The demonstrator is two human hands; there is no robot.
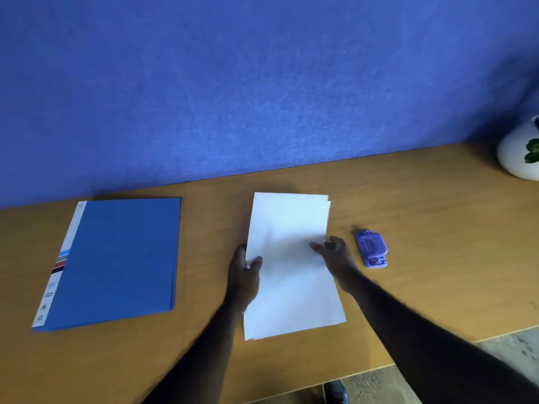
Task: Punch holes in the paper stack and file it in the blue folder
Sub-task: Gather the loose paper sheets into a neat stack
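Observation:
A white paper stack (288,228) lies in the middle of the wooden desk (437,228), its top sheets slightly fanned at the far right corner. My left hand (243,275) grips the stack's left edge, thumb on top. My right hand (335,258) holds the right edge, fingers over the top sheet. The blue folder (116,260) lies closed at the left, with a white spine strip along its left side. A small purple hole punch (371,248) sits on the desk just right of my right hand, apart from it.
A blue felt partition (262,83) stands along the desk's back edge. A white round pot with a green plant (516,153) sits at the far right. The desk's front edge runs at the lower right, with floor and a shoe below.

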